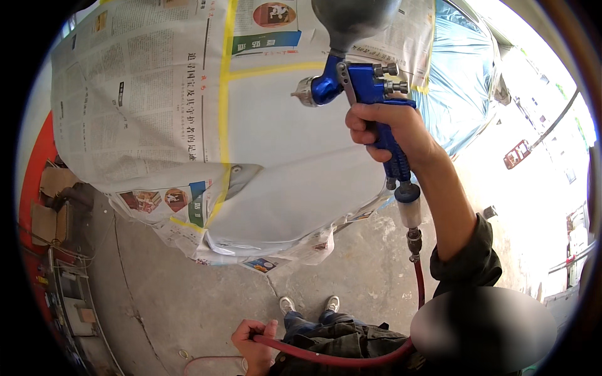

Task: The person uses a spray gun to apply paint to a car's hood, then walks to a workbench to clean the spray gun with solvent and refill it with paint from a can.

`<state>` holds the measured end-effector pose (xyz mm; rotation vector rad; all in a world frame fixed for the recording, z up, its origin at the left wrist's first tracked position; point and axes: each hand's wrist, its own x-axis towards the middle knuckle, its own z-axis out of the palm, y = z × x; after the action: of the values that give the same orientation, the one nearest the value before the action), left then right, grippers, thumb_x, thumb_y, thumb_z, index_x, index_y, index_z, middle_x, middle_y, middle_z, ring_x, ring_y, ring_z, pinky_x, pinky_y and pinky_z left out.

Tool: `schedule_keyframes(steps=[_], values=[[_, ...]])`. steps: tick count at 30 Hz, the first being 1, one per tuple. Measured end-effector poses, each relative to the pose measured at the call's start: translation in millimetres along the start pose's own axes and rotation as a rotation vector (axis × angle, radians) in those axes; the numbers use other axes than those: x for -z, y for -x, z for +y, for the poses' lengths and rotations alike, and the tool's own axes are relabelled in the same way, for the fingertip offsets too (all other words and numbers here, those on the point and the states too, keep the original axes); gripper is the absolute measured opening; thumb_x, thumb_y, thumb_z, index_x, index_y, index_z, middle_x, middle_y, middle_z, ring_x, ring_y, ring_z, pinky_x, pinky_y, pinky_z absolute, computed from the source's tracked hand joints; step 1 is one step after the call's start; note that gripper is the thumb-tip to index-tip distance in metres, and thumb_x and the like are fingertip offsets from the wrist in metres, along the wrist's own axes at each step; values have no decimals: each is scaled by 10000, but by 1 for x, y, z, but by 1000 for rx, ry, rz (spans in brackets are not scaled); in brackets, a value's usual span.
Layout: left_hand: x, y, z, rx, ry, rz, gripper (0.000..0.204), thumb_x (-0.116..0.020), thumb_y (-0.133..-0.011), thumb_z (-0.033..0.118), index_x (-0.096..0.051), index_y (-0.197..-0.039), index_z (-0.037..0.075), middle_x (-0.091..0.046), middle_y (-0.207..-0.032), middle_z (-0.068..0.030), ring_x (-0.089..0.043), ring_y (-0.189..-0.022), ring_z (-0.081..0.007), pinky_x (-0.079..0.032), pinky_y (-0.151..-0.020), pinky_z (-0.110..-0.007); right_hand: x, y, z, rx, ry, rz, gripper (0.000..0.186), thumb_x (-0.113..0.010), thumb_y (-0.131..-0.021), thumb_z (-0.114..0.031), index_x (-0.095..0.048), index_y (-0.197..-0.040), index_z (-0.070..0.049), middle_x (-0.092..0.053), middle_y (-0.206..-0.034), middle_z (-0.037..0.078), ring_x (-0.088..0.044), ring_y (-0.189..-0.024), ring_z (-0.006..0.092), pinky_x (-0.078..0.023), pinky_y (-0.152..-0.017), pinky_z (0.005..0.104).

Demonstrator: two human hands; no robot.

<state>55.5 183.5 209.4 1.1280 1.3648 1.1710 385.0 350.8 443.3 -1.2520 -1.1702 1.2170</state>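
My right hand (pixel 401 128) is wrapped round the grip of a blue spray gun (pixel 364 84). A dark cup (pixel 354 25) sits on top of the gun, and its silver nozzle points left, over a pale grey car body panel (pixel 288 138). Below the grip, a clear filter (pixel 409 213) and metal fitting join a red air hose (pixel 326 358). Down by my waist, my left hand (pixel 254 344) is closed round that hose. Newspaper (pixel 138 88) edged with yellow tape (pixel 224 119) frames the panel. Whether the trigger is pulled cannot be made out.
Blue plastic sheeting (pixel 461 75) covers the vehicle at the right. A red socket block (pixel 518 155) hangs from a cable there. Cardboard boxes (pixel 56 219) and a shelved trolley (pixel 78 307) stand at the left. Loose hose (pixel 210 359) lies on the concrete floor (pixel 188 294).
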Motion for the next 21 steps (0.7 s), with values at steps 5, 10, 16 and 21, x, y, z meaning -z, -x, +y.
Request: schedule_keyframes(steps=[5,10,16,21], values=[[0,-4,-7,-22,-45,16,251,-744,-749,-25,-515,-682,53,-455,-590,56,-393,-531,-27,-299,-488,-213,16,1,-5,-12,46,126,157,-575,-899,-168,-504,-798,-72,-491,-726,-4,-442,-593,37,-322,-385,166],[-13,-4,5,56,10,12,272,-795,-705,-47,-541,-667,45,-506,-597,41,-430,-553,-34,-341,-503,-204,50,7,-4,-38,74,227,137,-609,-880,-156,-545,-815,-55,-528,-730,8,-475,-598,59,-325,-386,197],[-24,-1,3,61,12,-12,276,-806,-711,-33,-543,-670,42,-514,-599,38,-431,-552,-33,-348,-505,-203,81,20,-3,-45,107,353,190,-562,-917,-190,-509,-782,-66,-482,-685,-4,-421,-538,34,-315,-377,167],[-34,3,-1,38,-1,-21,272,-817,-700,-26,-554,-680,42,-521,-601,36,-438,-553,-35,-357,-510,-203,122,28,3,-31,69,400,128,-610,-885,-147,-540,-832,-55,-539,-732,17,-483,-602,56,-334,-384,190]])
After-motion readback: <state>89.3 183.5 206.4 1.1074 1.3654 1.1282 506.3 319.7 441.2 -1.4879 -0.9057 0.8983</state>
